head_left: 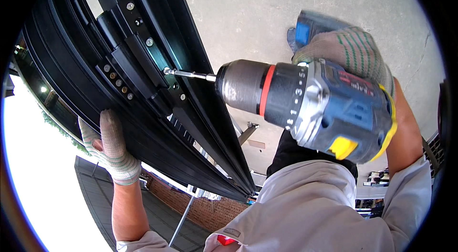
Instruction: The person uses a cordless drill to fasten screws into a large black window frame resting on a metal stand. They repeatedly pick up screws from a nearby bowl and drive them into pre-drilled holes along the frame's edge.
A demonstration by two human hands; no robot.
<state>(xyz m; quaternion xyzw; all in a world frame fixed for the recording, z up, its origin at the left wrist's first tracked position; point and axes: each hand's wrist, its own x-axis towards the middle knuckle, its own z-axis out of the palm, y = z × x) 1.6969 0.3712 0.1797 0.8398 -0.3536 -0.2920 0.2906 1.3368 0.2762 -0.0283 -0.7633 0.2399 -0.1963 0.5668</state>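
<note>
My right hand (346, 51), in a striped knit glove, is wrapped round the handle of a blue and black cordless drill (310, 104) with a red ring and a yellow switch. Its long silver bit (191, 75) meets a screw (166, 70) in a black hinge (138, 61), and light from the drill falls there. The hinge sits on a long black metal frame (71, 56). My left hand (112, 147), gloved too, grips the frame's left edge, thumb on the near face and the other fingers partly hidden behind. Several more screws (150, 41) line the hinge plates.
Grey concrete floor (238, 9) lies beyond the frame on the right. A brick wall (191, 204) and a grey metal roof (95, 190) show at the lower left. Stacked metal parts (377, 178) lie near my right elbow.
</note>
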